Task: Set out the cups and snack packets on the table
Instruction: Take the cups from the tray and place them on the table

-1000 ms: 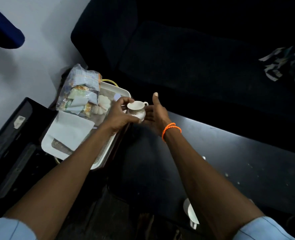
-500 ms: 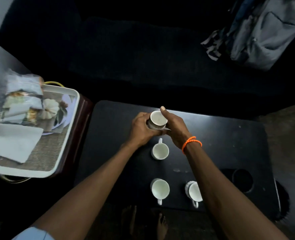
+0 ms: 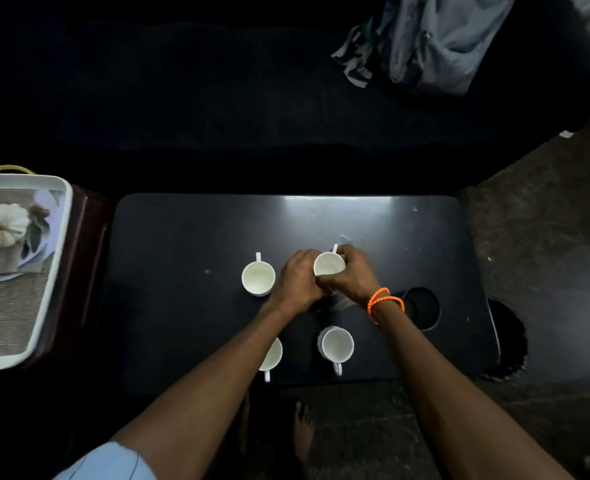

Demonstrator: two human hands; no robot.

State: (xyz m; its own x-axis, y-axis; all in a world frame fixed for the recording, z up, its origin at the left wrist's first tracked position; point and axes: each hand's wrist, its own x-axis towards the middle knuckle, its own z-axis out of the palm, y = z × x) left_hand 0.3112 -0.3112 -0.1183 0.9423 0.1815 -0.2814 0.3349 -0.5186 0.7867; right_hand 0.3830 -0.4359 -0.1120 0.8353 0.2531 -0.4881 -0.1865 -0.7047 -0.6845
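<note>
So this looks like the cup-placing part of the job, and I'd guess it's the last cup of four going down. Both hands are wrapped around one white cup [image 3: 328, 264] near the middle of the frame: the left hand [image 3: 298, 280] curls around its left side and the right hand [image 3: 354, 276], the one with the orange bracelet [image 3: 385, 301], grips the right side, handle poking toward the top of the frame. Can't tell if the cup's base is already touching the dark table [image 3: 182, 271] or just above it, the hands cover that bit. Just to its left sits a second cup [image 3: 258, 278], handle also pointing up-frame, standing free. Lower down there's a third cup [image 3: 336, 345] with its handle toward the bottom edge, and a fourth cup [image 3: 273, 355] half hidden behind the left forearm. All the cups I can see into look empty, just white insides. Next move, I reckon: settle this one in line with its neighbour, let go gently so it doesn't tip, then head back to the white tray [image 3: 58, 244] at the left edge of the frame for the snack packets. The tray sits on a reddish stand beside the table, and only a blurry bit of wrapping and white paper shows at its far-left side, so how many packets are left I can't say. Bundle of grey cloth [image 3: 435, 39] sits upper right, not part of this.
</note>
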